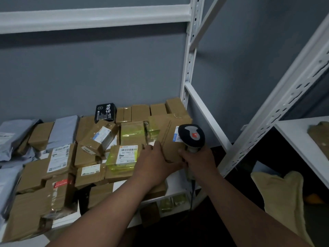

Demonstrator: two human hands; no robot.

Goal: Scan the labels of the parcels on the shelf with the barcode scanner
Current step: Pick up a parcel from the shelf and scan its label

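1. Head view, looking down: my right hand (197, 157) grips the handle of the barcode scanner (192, 138), whose dark head points at the white label (176, 135) on a tilted brown parcel (170, 138) at the right end of the shelf (176, 186).
2. My left hand (156, 163) holds that parcel by its lower left edge, fingers curled around it, tipping its labelled face up toward me.
3. The shelf is packed with brown cardboard boxes; grey mailer bags (16, 132) crowd its left end, and a black box (105, 112) stands against the back wall.
4. A box with yellow tape and a barcode label (127, 155) lies just left of my left hand.
5. Bare white shelf shows only along the front right edge, below my wrists.
6. The white corner upright (188, 68) rises just behind the held parcel.
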